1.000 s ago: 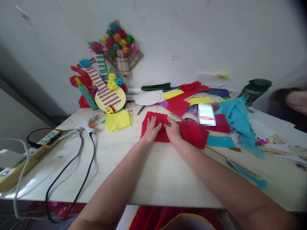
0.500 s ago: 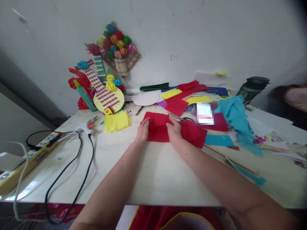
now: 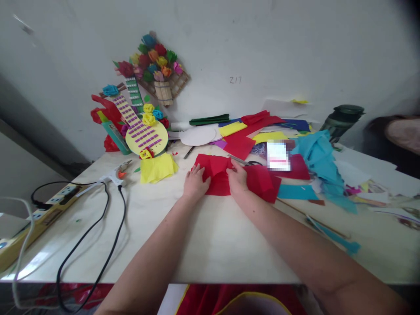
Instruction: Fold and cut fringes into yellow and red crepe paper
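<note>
A sheet of red crepe paper (image 3: 218, 186) lies on the table in front of me, its upper part folded or bent over. My left hand (image 3: 196, 181) rests flat on the paper's left side with the fingers spread. At the right side, my right hand (image 3: 236, 177) pinches the paper between thumb and fingers. More red paper (image 3: 262, 183) lies just right of that hand. Behind it is a pair of scissors (image 3: 254, 163), partly covered by the paper.
A glue gun (image 3: 113, 178) with a black cord lies at the left, near a power strip (image 3: 49, 214). Yellow paper (image 3: 159, 168), a decorated paper guitar (image 3: 147, 138) and a glue bottle (image 3: 114, 135) stand behind. Blue crepe paper (image 3: 316, 151) and a dark bottle (image 3: 344, 120) are at the right.
My left hand has turned from edge-on to palm-down and spread its fingers over the paper. The right hand keeps its pinch in nearly the same place.
</note>
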### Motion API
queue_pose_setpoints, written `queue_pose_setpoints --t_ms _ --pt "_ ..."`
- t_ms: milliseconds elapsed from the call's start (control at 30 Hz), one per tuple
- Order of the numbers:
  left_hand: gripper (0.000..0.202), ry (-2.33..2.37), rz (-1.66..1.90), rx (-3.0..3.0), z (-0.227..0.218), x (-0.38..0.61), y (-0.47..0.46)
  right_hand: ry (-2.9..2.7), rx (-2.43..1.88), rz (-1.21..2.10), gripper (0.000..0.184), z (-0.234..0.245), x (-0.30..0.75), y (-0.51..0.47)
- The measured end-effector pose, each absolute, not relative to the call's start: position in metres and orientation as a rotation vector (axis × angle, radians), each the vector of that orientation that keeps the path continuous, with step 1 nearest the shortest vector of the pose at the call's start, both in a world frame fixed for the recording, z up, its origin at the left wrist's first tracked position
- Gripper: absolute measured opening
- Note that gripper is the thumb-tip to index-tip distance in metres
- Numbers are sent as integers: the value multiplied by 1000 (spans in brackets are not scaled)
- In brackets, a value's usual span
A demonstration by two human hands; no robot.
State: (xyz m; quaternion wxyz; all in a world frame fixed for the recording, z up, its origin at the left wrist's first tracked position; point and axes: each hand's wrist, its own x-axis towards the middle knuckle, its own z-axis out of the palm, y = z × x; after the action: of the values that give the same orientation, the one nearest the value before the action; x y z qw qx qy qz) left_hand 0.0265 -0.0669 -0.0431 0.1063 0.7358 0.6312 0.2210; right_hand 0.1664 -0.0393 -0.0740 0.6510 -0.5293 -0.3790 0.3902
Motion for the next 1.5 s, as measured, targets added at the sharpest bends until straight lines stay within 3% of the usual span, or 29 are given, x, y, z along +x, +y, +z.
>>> queue_pose_setpoints --t_ms 200,333,567,733,867,1000,1233,1367,1500 --pt "88 1734 232 2339 -44 18 -69 -1027 -1215 737 53 -82 170 -33" --pt "93 1720 139 2338 -43 16 -71 -1106 -1252 643 51 -80 173 -35" --pt "80 1708 249 2291 -41 22 -72 -1120 -1224 631 48 -72 173 -39" --pt "56 1796 1035 1920 -30 12 -62 -1159 -1059 732 48 -58 173 -42" --pt "47 1438 1414 1309 -20 7 -59 -1216 -929 845 45 -38 170 -51" --pt "45 1183 1384 947 -14 12 -63 -1272 -818 996 45 -16 164 -65" --pt "45 768 1015 803 -7 28 -78 -1173 -596 1078 29 1 155 -75" --pt "21 911 1199 733 -18 25 -69 -1104 -767 1012 25 -8 158 -68" --pt "23 1096 1422 731 -31 9 -54 -1087 -956 909 20 -23 165 -58"
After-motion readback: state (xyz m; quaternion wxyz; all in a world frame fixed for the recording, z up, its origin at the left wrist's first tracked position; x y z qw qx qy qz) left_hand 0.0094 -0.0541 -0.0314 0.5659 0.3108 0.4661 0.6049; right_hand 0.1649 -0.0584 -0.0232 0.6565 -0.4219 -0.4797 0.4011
